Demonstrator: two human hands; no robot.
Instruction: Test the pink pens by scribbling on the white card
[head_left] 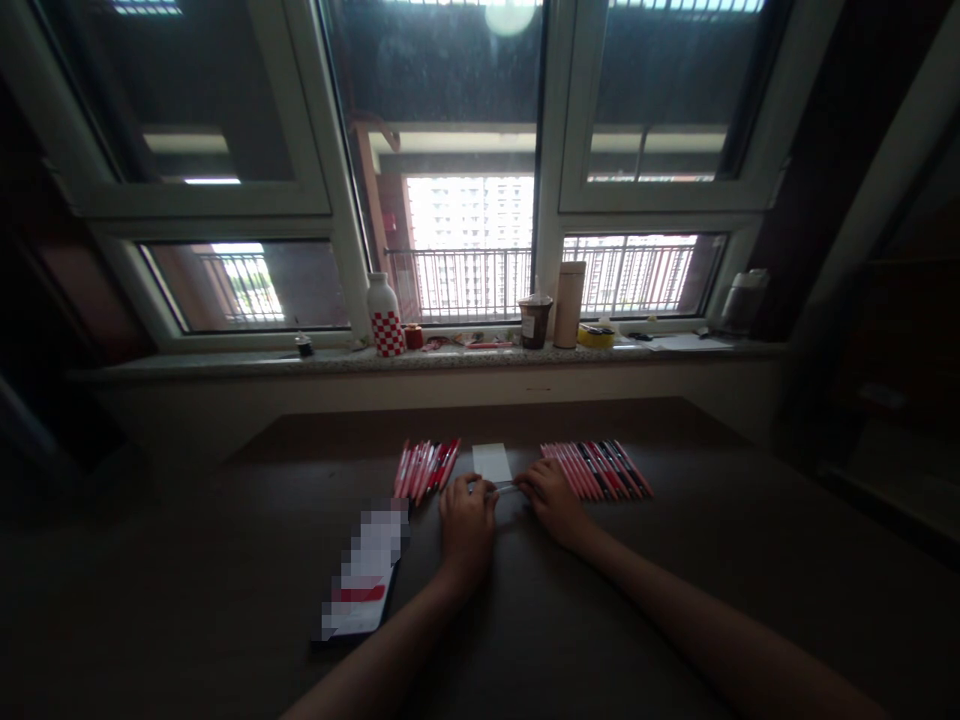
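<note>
A thin, whitish pen-like stick [507, 489] lies crosswise between my two hands, low over the dark table. My left hand [468, 525] is closed with its fingertips at the stick's left end. At the other end, the fingers of my right hand [556, 500] pinch it. Just beyond the stick lies a small pale paper pad [491, 462]. To the left of my left hand is a bundle of pink, red and dark pens [426, 468]. A wider row of similar pens [598, 470] lies side by side, partly behind my right hand.
A phone-like slab [361, 580], its screen blurred out, lies left of my left forearm on the dark table [675, 620]. Along the windowsill [330, 362] stand a red-checked bottle [387, 322], a drink cup [535, 322], a tan tumbler [569, 305] and a yellow tape roll [596, 336].
</note>
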